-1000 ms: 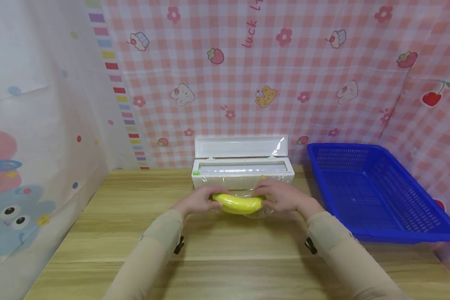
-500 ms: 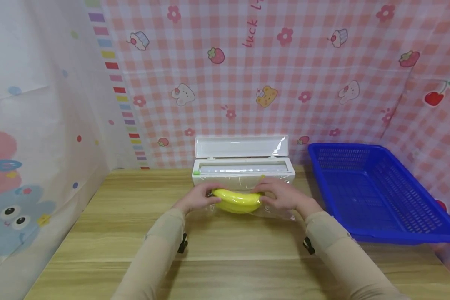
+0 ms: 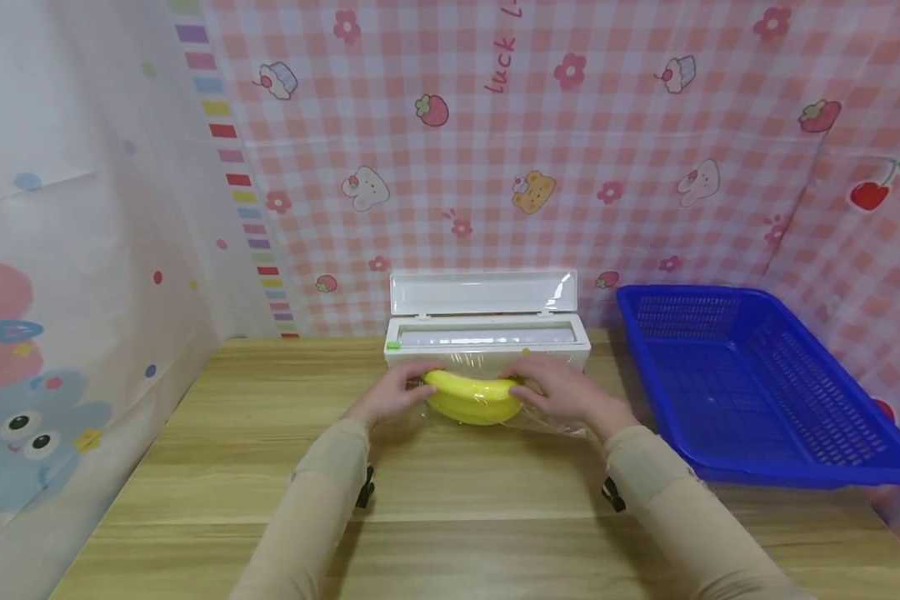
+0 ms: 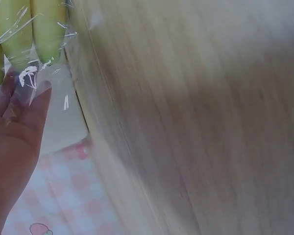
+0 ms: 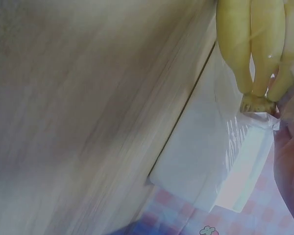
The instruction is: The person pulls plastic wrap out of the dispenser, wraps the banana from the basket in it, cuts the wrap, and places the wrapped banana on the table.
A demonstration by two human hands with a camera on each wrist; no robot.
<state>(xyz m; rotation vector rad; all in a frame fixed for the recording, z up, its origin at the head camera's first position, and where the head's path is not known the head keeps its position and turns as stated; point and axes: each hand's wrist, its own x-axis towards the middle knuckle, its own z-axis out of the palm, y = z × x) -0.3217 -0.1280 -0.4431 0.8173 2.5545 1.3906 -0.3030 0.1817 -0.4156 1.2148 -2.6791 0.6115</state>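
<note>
A bunch of yellow bananas [image 3: 474, 400], wrapped in clear film, is held between both hands in front of the white film dispenser [image 3: 487, 360]. The left hand [image 3: 393, 393] grips the bunch's left end; the left wrist view shows that hand [image 4: 14, 142] with film over its fingers beside the greenish banana tips [image 4: 49, 39]. At the other end, the right hand [image 3: 558, 390] pinches the bunch, and in the right wrist view the stem [image 5: 257, 104] lies close to that hand [image 5: 291, 156]. Loose film [image 3: 551, 423] trails below the right hand.
The dispenser's clear lid [image 3: 483, 293] stands raised at the back. A blue basket [image 3: 648, 392] sits on the right of the wooden table [image 3: 465, 533]. Checked cloth [image 3: 457, 167] hangs behind, and a white cloth [image 3: 150, 167] hangs on the left.
The bananas have tilted so that more of their front shows, and they have shifted slightly up toward the dispenser with both hands. Film now trails at the right.
</note>
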